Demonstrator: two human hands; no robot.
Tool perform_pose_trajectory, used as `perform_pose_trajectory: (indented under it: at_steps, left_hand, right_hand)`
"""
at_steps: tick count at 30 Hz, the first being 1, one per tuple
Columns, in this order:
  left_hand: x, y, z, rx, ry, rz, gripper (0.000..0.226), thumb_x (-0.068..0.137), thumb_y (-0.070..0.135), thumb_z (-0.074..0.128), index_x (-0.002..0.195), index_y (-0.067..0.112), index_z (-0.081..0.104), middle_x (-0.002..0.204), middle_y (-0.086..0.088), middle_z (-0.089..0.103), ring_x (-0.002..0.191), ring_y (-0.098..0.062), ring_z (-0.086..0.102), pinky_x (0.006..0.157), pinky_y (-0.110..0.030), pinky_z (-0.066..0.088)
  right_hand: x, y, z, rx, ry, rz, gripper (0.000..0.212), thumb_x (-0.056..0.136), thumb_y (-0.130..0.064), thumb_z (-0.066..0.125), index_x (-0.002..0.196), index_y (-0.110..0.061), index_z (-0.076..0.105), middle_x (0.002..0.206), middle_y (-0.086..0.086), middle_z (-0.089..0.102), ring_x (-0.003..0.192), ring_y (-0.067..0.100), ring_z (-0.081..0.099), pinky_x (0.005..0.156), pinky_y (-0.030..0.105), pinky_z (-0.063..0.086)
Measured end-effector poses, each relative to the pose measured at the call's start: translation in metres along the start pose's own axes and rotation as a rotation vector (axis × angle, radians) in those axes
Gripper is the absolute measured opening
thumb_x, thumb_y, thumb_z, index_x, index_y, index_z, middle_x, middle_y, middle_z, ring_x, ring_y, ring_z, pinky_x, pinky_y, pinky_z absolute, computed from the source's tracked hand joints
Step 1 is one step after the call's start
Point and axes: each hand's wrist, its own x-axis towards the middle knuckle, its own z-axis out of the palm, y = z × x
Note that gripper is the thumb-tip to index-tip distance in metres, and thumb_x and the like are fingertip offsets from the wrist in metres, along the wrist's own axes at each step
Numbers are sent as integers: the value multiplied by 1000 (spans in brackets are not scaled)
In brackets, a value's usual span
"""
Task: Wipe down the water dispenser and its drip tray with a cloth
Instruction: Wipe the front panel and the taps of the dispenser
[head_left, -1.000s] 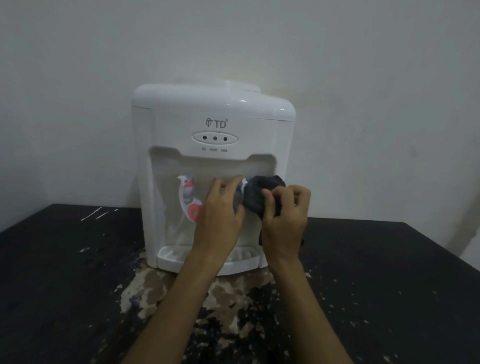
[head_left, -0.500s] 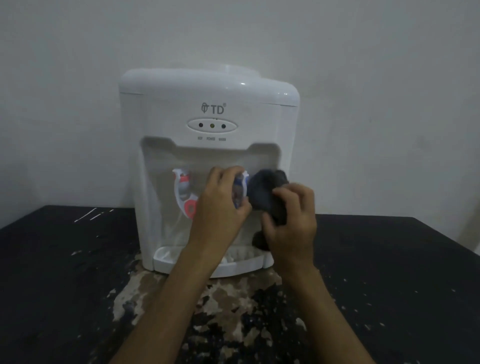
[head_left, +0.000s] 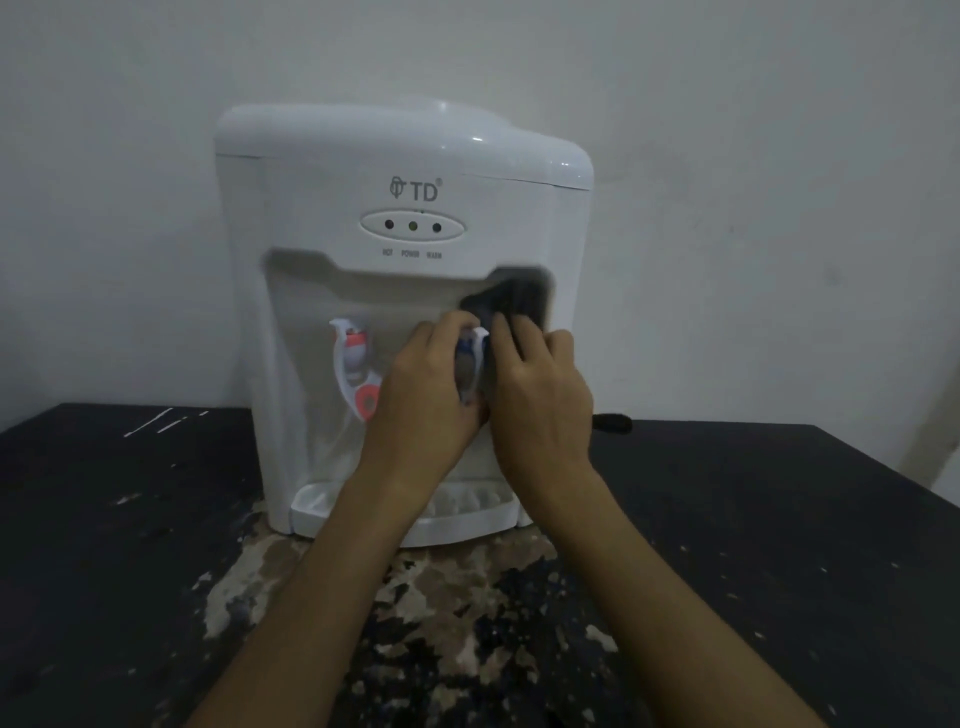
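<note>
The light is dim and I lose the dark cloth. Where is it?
Head view: the cloth sits in the upper right corner of the water dispenser recess, above the blue tap, held by the right hand.

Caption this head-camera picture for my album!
Right hand wipes inside white plastic water dispenser with dark cloth; left hand grips its blue tap.

The left forearm and right forearm reach from near to far, converging. The left hand curls its fingers round the blue tap. Close on its right, the right hand grips the dark cloth, knuckles bent, back facing near.
</note>
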Motion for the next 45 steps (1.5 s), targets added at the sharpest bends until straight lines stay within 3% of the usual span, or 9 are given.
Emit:
perform_pose_trajectory:
  at_steps: [6,12,17,21,28,36,38,41,45]
  left_hand:
    - [-1,-1,-1,18,-18,-29,53,72,7,74,119,18,52,109,-2,59,88,-16,61,73,-25,54]
    - [-1,-2,-2,76,-33,-28,52,72,9,73,118,19,52,107,0,60,74,-15,61,63,-11,42]
    - [0,-2,-4,104,-46,-47,55,69,9,73,118,22,52,107,4,61,70,-10,57,58,-5,36]
    - [-2,-2,-6,107,-49,-50,56,68,7,71,118,22,53,107,4,61,69,-10,54,59,-4,35]
    - [0,-3,-5,113,-48,-46,53,70,11,72,118,23,52,107,4,61,75,-13,62,58,-4,35]
    - [-2,-4,-5,92,-46,-36,53,70,8,71,118,20,53,107,2,60,72,-12,54,65,-8,37]
    - [-2,-4,-5,94,-47,-34,54,69,7,71,118,21,53,107,3,59,73,-12,56,64,-6,35]
    - [-1,-5,-3,98,-45,-32,54,68,7,71,117,22,53,106,4,59,73,-12,59,61,-4,34]
    - [-1,-6,-4,99,-48,-23,54,69,9,71,118,21,52,106,3,60,73,-13,58,63,-6,35]
  right_hand:
    - [-18,-5,-9,26,-156,90,30,57,8,75,83,-3,67,77,10,62,61,27,51,41,17,12]
    - [-4,4,-1,4,-39,78,42,73,1,68,114,-5,65,112,11,65,70,29,54,41,24,35]
    - [-37,3,0,-147,-158,-13,34,69,-3,60,101,-8,69,105,7,67,67,24,53,40,22,28]
    - [-69,3,-4,-110,-320,-34,36,57,-6,78,92,-10,71,96,5,66,65,23,55,37,21,30]
    - [-27,8,1,-169,-103,-15,41,79,-4,42,112,-9,67,114,7,65,70,24,54,42,22,24]
    - [-67,0,-11,-175,-440,-63,18,57,-10,80,71,-10,69,77,4,63,60,23,54,40,21,23]
    - [-53,4,-12,-171,-347,-34,10,65,-7,68,75,-10,69,78,4,64,61,24,54,41,19,20]
    - [-36,7,-12,-239,-272,-48,34,75,-6,38,87,-10,69,91,4,66,64,23,53,43,21,17]
    - [-55,5,-7,-294,-366,-124,25,75,-4,44,77,-9,68,86,6,64,62,22,50,44,21,19]
